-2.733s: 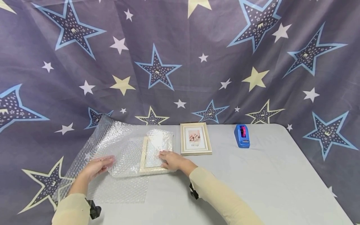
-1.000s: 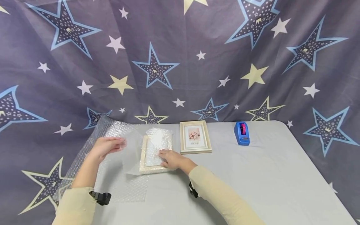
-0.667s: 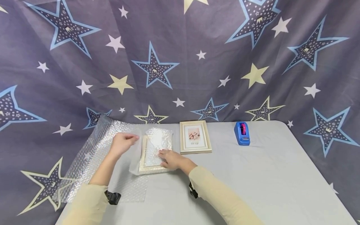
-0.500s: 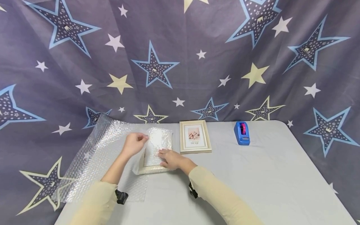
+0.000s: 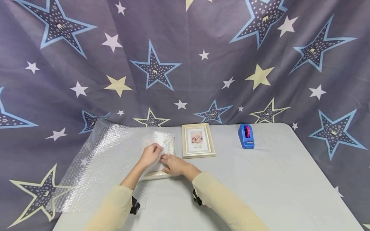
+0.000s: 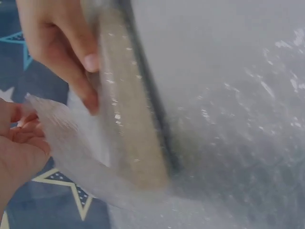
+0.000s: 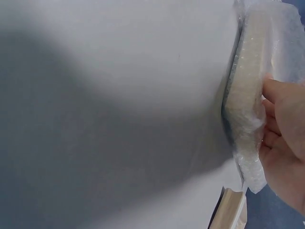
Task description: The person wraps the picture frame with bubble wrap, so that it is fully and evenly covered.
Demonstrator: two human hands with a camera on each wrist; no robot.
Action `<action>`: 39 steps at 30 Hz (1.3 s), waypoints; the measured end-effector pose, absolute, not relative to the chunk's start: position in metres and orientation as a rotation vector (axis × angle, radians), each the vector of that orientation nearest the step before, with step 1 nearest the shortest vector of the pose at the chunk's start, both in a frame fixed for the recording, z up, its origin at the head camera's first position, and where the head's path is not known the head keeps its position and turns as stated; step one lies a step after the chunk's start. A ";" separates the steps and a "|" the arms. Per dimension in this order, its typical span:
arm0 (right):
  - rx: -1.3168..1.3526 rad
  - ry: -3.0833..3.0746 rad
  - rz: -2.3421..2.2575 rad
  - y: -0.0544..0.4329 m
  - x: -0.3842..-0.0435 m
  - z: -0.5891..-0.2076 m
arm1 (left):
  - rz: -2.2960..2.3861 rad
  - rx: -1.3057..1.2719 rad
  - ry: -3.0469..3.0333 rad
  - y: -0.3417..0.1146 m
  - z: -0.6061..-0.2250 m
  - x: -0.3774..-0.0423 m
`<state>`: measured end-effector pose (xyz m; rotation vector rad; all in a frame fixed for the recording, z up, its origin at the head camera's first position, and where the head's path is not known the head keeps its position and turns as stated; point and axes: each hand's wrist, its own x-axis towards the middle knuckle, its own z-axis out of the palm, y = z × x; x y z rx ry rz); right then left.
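Over the frame (image 5: pixel 156 175), drew wrap (image 6: pixel 66 131) rightward, pinched in left hand (image 5: pixel 150 155); pressed using right hand (image 5: pixel 175 165) with fingers extended (apparently covering more).

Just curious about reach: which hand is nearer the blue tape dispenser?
Right. The right hand rests on the wrapped frame, left of the dispenser; the left hand is farther left, pinching the bubble wrap.

The left hand (image 5: pixel 150 155) and right hand (image 5: pixel 175 165) partly hide the wrapped frame (image 5: pixel 156 175).
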<state>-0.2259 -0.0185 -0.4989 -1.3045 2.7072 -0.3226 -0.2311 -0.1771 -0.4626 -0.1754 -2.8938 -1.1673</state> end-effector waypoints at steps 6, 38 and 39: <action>-1.294 2.706 -0.310 -0.025 -0.222 -0.496 | -1.147 -0.141 -2.925 -0.187 -0.473 -0.229; -1.345 3.050 -0.944 0.010 -0.192 -0.512 | -0.988 -0.460 -3.036 -0.185 -0.487 -0.227; -1.341 3.063 -0.995 0.013 -0.191 -0.514 | -0.959 -0.507 -3.032 -0.186 -0.489 -0.226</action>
